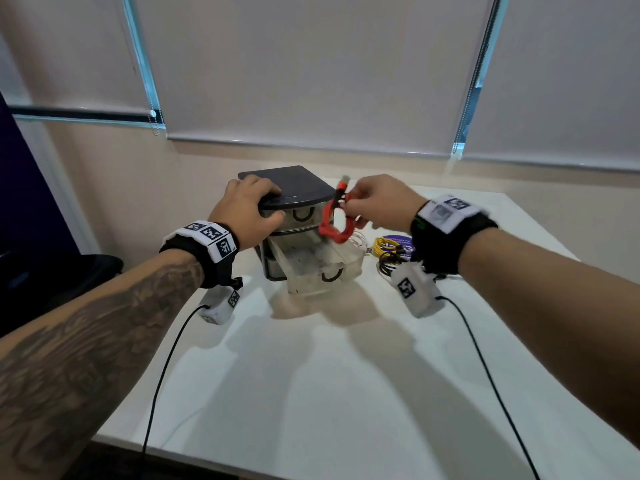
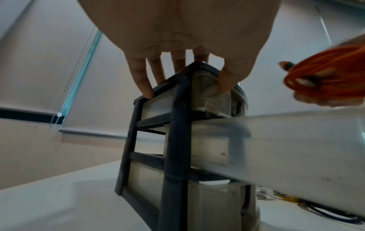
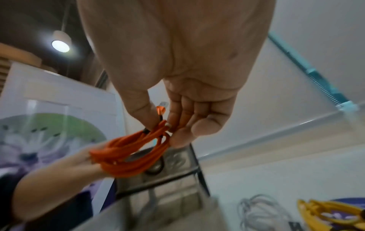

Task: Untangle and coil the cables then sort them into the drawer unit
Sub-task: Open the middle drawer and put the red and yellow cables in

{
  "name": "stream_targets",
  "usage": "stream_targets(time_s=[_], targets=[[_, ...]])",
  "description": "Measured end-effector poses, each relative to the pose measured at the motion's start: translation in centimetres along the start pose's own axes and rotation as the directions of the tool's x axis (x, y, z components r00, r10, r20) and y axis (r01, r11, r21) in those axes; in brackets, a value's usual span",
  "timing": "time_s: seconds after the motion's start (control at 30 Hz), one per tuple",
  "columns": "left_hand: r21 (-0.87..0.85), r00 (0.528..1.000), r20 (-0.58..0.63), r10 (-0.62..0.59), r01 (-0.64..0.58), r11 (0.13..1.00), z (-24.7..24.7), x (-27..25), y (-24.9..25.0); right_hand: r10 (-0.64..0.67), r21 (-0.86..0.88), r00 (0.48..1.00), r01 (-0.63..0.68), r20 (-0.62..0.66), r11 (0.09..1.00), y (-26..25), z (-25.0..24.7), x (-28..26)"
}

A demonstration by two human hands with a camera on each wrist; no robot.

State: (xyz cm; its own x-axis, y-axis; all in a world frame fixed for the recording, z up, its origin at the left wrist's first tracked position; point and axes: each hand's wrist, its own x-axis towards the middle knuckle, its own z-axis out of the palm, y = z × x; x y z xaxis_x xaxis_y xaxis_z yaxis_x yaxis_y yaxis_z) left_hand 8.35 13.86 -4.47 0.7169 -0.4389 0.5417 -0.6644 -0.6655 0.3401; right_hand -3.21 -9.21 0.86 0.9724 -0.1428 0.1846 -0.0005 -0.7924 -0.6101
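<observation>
A dark-framed drawer unit [image 1: 294,192] [image 2: 175,140] [image 3: 158,184] with translucent drawers stands at the back of the white table. Its middle drawer [image 1: 311,271] [image 2: 296,148] is pulled out toward me. My left hand [image 1: 273,206] [image 2: 185,92] rests on the unit's top, fingers flat on the lid and thumb against the top drawer's front. My right hand [image 1: 349,202] [image 3: 166,131] pinches a coiled orange cable [image 1: 334,226] [image 2: 324,75] [image 3: 128,156] between thumb and fingers. The coil hangs just above the open drawer, one plug end sticking up.
Right of the unit lie a white cable [image 1: 358,241] [image 3: 258,209], a coiled yellow cable [image 1: 384,245] [image 3: 320,209] on a purple disc [image 1: 398,239], and a black cable [image 1: 391,261]. The table [image 1: 311,375] stretches toward me. A wall with blinds stands behind.
</observation>
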Motion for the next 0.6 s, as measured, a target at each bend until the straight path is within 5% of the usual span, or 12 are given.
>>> stream_targets(time_s=[0.23, 0.37, 0.53, 0.6], targets=[[0.006, 1.000, 0.020, 0.004, -0.004, 1.000, -0.2, 0.0, 0.1, -0.011, -0.316, 0.980, 0.075, 0.199, 0.946, -2.5, 6.1, 1.0], [0.006, 1.000, 0.020, 0.003, -0.003, 1.000, -0.2, 0.0, 0.2, -0.022, -0.343, 0.948, 0.137, 0.318, 0.929, -2.6, 6.3, 0.9], [0.011, 0.999, 0.033, 0.007, -0.007, 1.000, -0.3, 0.0, 0.1, 0.005, -0.170, 0.995, 0.011, 0.096, 0.985, 0.5, 2.7, 1.9], [0.007, 1.000, 0.023, 0.011, -0.011, 1.000, -0.2, -0.1, 0.1, 0.056, -0.230, 0.998, -0.054, 0.001, 0.972, 3.0, 1.2, 2.7]])
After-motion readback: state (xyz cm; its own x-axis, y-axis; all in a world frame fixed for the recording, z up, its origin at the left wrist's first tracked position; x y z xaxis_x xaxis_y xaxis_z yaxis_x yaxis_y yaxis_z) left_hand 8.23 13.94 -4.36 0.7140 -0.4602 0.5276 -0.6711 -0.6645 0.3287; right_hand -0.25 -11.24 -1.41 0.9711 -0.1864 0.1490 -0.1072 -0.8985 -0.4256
